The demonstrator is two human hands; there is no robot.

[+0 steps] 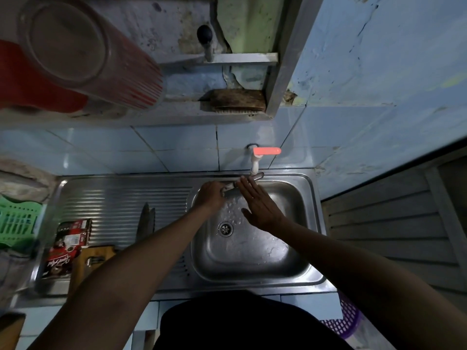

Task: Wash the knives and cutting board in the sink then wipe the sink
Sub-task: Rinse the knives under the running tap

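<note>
Now left hand (pixel 211 195) pinching one knife (pixel 228 186), right hand (pixel 257 207) spread flat, two knives (pixel 146 221) beside sink (pixel 307 198).

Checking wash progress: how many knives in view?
3: one in the left hand under the tap, rubbed by the flat right hand; two knives on the drainboard. More may be hidden.
</note>
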